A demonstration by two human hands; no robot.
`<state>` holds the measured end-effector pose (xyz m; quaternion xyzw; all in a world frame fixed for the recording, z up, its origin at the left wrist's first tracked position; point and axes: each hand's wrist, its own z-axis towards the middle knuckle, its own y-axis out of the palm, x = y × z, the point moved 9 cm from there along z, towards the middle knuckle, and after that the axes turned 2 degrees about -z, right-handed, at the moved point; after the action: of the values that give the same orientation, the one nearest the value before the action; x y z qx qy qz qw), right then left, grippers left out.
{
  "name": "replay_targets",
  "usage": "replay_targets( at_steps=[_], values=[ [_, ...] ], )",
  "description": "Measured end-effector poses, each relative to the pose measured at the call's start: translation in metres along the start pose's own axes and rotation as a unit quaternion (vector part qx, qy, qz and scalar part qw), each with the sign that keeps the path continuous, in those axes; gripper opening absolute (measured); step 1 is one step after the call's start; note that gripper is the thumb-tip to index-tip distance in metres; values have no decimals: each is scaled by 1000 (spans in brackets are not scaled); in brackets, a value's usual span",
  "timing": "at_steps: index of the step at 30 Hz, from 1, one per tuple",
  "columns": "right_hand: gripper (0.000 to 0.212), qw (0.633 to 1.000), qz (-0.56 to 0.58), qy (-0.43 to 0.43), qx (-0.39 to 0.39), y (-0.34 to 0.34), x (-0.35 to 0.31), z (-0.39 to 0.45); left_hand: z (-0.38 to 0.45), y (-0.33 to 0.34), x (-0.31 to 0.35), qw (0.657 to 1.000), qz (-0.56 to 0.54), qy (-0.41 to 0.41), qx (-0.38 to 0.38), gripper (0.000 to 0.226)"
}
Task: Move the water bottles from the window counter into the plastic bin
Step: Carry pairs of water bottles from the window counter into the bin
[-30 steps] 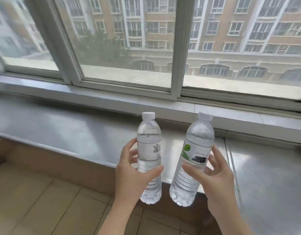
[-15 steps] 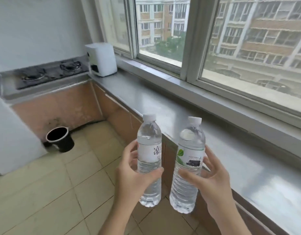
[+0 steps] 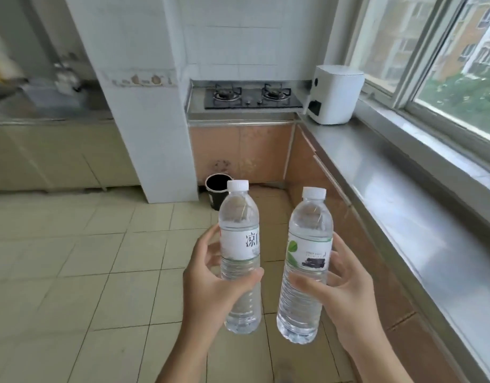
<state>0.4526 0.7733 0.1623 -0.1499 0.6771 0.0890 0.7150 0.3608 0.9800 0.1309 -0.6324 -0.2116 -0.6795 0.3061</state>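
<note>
Two clear plastic water bottles are up in the air in front of the person, one in each hand, both upright and both capped in white. The left bottle (image 3: 239,255) wears a white label with a large dark Chinese character, 凉, at its right edge; whatever follows wraps out of sight, and a sliver of red shows at the label's left edge. The right bottle (image 3: 307,266) has a white label with a green leaf mark, a dark block of print below it and a line of tiny text too small to read. Both are filled with clear water to just under the shoulder. The left hand (image 3: 210,288) curls round the lower half of its bottle, thumb across the front and fingers behind the label. The right hand (image 3: 346,294) grips the other one the same way, thumb in front, fingers spread round the far side. The bottles are close but not touching, held over the tiled floor (image 3: 72,286), beside the steel window counter (image 3: 404,205) that runs along the right under the window (image 3: 459,87). At the counter's far end sits a white boxy appliance (image 3: 335,95), next to a two-burner gas hob (image 3: 252,96). A black bucket (image 3: 216,192) stands on the floor by the white tiled pillar (image 3: 150,106), its inside too dark to see into. The room to the far left is blurred.
</note>
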Motion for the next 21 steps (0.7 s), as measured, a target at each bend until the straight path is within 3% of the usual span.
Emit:
replay_targets(
  at_steps=[11,16,21],
  values=[
    [76,976,-27,-56,-207,157,-2,183,142,-74,-40,980,13,-38,197,87],
    [77,959,-12,-43,-279,235,-2,254,198,-112,-45,963,25,-46,265,86],
    [92,941,-12,0,-338,320,17,295,235,-164,-61,940,27,-64,335,87]
  ],
)
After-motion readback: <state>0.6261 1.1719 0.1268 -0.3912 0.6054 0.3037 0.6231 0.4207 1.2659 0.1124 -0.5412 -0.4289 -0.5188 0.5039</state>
